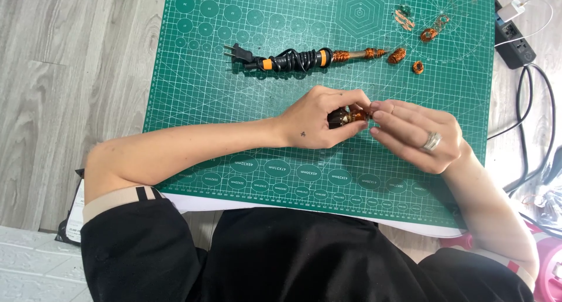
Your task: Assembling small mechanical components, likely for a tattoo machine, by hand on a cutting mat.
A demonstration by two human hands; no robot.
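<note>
**Two hands close on a small copper-wound part over a green mat**

Head view: both hands meet near the middle of the green cutting mat (193, 97). The left hand (319, 123) is curled around a small dark part wound with copper wire (348, 116), pinching it between thumb and fingers so that only its dark body and a glint of copper show. The right hand (413, 135), with a ring on one finger, comes in from the other side; its fingertips (377, 110) are pressed together at the copper end of the part, touching it or a strand of wire there. Whether a loose strand runs between the fingers is too fine to tell.

The part looks light and rigid in its core, but the thin copper winding seems likely to kink or slip off its turns if squeezed. The dark body is the safer place to hold, as the left hand does, leaving the wire end free.

Further up the mat lies a soldering iron (328, 57) with its black cord and plug (240, 53) wrapped round the handle. To its right, well apart from the hands, sit several small copper coils (397, 56). A black power strip (512, 41) with a white charger lies off the mat's upper right corner, on the grey wooden surface (70, 74).
</note>
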